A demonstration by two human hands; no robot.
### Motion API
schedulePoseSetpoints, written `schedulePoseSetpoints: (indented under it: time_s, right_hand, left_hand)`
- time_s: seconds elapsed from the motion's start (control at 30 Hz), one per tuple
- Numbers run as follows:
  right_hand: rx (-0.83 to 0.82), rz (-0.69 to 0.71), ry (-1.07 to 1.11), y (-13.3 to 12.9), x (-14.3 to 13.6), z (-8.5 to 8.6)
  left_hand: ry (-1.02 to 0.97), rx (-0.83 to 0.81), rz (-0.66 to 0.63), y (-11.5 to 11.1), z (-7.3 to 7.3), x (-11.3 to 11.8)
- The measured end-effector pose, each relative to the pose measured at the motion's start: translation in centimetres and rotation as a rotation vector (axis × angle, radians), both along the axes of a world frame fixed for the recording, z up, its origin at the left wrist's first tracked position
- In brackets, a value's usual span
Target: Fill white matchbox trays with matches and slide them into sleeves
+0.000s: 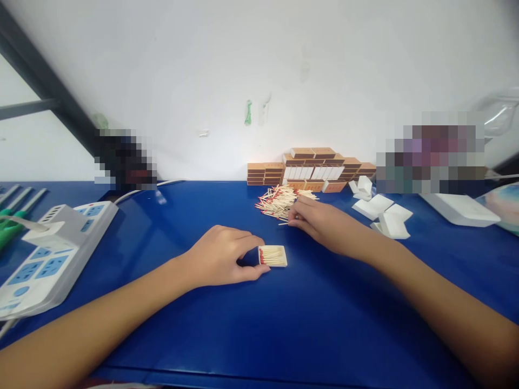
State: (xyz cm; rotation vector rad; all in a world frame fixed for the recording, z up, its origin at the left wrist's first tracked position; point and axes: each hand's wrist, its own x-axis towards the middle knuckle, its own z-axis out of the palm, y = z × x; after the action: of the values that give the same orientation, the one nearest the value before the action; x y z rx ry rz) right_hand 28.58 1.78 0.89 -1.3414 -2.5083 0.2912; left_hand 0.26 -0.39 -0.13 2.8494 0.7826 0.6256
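Observation:
My left hand (pixel 229 256) grips the near and far sides of a small white matchbox tray (pixel 285 262) between thumb and fingers. Inside the tray lies a layer of matches (pixel 272 255), their red heads toward my left hand. My right hand (pixel 310 219) is closed in a pinch at the near right edge of a loose pile of red-headed matches (pixel 275 202). One match (pixel 283 223) sticks out at its fingertips, which are partly hidden by the hand itself.
Stacked brown matchboxes (pixel 265 174) stand along the wall behind the pile. Several empty white trays (pixel 373 206) lie to the right, near a larger white box (pixel 464 209). At left a white power strip (pixel 60 292) with a plugged-in adapter rests on the blue table (pixel 227 335).

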Motion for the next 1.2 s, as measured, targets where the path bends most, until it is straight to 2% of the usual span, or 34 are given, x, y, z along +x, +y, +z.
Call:
schedulePoseSetpoints:
  time_s: [0.13, 0.37, 0.6, 0.8, 0.93, 1.2]
  right_hand:
    - [0.035, 0.008, 0.059, -0.9, -0.9, 0.2]
    - [0.218, 0.092, 0.001, -1.5, -2.5, -1.3]
    - [0.151, 0.066, 0.059, -1.4, -2.4, -1.0]
    - [0.238, 0.131, -0.018, -2.0, -2.8, -1.0]
    - [0.16, 0.139, -0.101, -2.3, -3.1, -0.9]
    - [0.137, 0.117, -0.034, -2.3, -2.7, -1.2]
  left_hand:
    - [0.013, 0.005, 0.013, 0.0, 0.0, 0.0]
    - [-0.028, 0.035, 0.031, 0.2, 0.3, 0.0]
    - [-0.034, 0.027, 0.034, 0.2, 0.4, 0.0]
    - [-0.03, 0.016, 0.032, 0.1, 0.4, 0.0]
    - [-0.025, 0.022, 0.033, 0.1, 0.4, 0.0]
    - [-0.027, 0.025, 0.033, 0.0, 0.5, 0.1]
